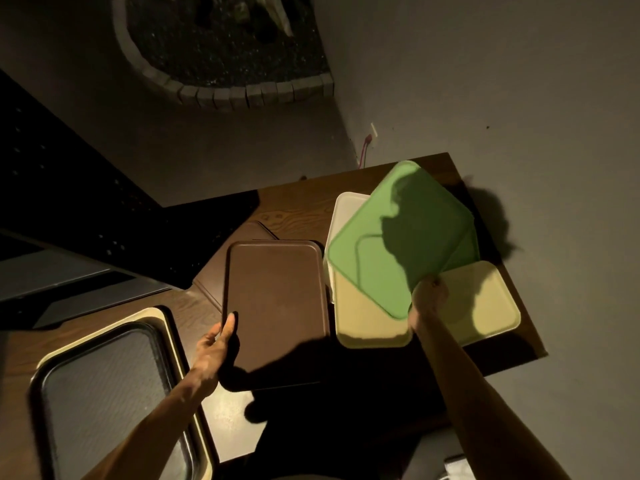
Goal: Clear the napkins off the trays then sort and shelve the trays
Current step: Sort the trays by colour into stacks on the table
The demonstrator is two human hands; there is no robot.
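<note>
A brown tray [277, 306] is gripped at its left edge by the left hand [214, 344], thumb laid on top, above the middle of the wooden table [298, 202]. A green tray [398, 237] is held tilted by the right hand [429, 299] at its near corner, over two yellow trays [485, 306] and a white tray [346, 209] piled near the table's right edge. A black tray [104, 393] is stacked on a cream tray [152, 315] at the near left corner. More brown trays [214, 275] lie beneath the held one.
</note>
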